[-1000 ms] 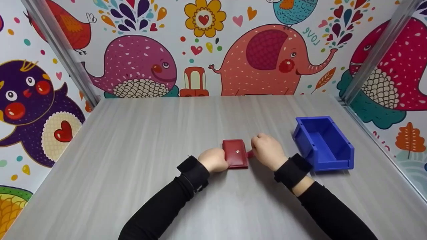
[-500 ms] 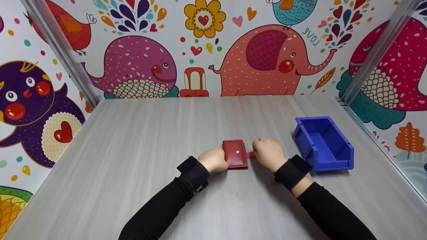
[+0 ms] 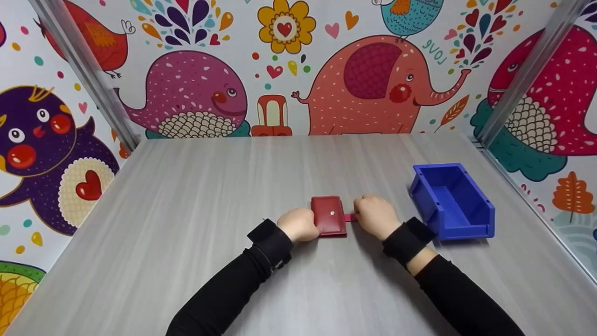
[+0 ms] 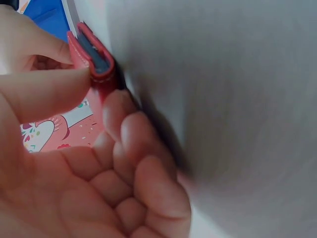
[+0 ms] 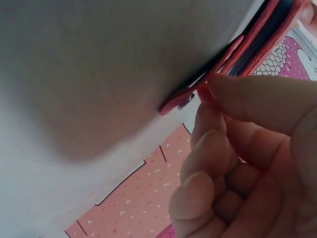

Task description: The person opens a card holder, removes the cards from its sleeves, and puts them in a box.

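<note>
A small red wallet [image 3: 329,215] lies closed on the table, a metal snap stud on its front. My left hand [image 3: 297,224] grips its left edge; in the left wrist view the thumb and forefinger pinch the folded spine [image 4: 103,74]. From the wallet's right side sticks out a narrow red strap [image 3: 350,217]. My right hand [image 3: 375,214] holds that strap, its fingers curled. Seen from the right wrist, thumb and forefinger meet at the strap's edge, and the strap end [image 5: 173,103] with a metal snap [image 5: 186,101] shows past them.
A blue plastic bin [image 3: 452,200] stands to the right, close beyond the right wrist. The light wood-grain table [image 3: 210,186] is walled in by panels printed with cartoon animals [image 3: 364,88]. Metal posts [image 3: 517,74] rise at the back corners.
My right hand has shifted slightly toward me and a little to the right, so more of the strap shows. The left hand and wallet have stayed put.
</note>
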Available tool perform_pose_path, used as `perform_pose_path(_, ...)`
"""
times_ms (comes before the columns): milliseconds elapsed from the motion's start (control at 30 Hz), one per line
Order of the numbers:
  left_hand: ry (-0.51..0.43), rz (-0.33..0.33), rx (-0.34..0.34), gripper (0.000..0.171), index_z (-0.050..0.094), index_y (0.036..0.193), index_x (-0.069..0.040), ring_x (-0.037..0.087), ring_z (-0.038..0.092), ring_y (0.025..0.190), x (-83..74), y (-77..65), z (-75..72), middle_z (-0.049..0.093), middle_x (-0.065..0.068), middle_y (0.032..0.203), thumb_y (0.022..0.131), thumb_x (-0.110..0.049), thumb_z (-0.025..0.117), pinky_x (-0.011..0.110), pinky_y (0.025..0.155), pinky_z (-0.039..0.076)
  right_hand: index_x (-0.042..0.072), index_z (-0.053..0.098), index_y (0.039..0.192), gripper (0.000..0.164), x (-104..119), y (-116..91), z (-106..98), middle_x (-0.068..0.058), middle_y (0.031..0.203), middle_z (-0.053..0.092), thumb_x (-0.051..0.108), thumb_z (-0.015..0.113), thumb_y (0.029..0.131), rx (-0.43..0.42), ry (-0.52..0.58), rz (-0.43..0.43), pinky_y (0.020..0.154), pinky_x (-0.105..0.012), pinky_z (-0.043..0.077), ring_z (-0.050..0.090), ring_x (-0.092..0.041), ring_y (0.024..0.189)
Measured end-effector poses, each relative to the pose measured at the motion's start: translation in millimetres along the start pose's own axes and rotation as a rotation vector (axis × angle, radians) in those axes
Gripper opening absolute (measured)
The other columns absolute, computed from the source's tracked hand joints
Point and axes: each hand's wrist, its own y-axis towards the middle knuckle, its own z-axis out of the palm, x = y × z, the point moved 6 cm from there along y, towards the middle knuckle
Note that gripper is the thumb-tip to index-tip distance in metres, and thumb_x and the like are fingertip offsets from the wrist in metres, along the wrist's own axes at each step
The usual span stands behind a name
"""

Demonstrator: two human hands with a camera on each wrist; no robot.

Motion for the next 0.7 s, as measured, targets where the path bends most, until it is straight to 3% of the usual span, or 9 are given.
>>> perform_pose_path(433, -0.014, 0.004, -0.004, 0.025, 0.059, 0.073, -0.010, 0.019, 0.052, 0.066, 0.7, 0.4, 1.8, 0.063, 0.005, 0.078, 0.089, -0.029, 0.065, 0.040, 0.065, 0.049, 0.009, 0.065, 0.073, 0.009, -7.2, 2.9, 2.8, -0.008, 0.072, 0.064, 0.003, 0.071, 0.077, 0.081, 0.076, 0.073, 0.058, -0.048, 0.051, 0.064, -0.032, 0.070)
perform_pose_path(700, -0.015, 0.004, 0.012, 0.023, 0.058, 0.074, -0.011, 0.018, 0.050, 0.063, 2.0, 1.1, 0.3, 0.057, 0.002, 0.074, 0.087, -0.028, 0.065, 0.036, 0.060, 0.043, 0.006, 0.067, 0.078, 0.004, -8.1, 4.9, 6.8, -0.010, 0.076, 0.066, 0.004, 0.070, 0.079, 0.147, 0.091, 0.086, 0.062, -0.048, 0.052, 0.065, -0.033, 0.074)
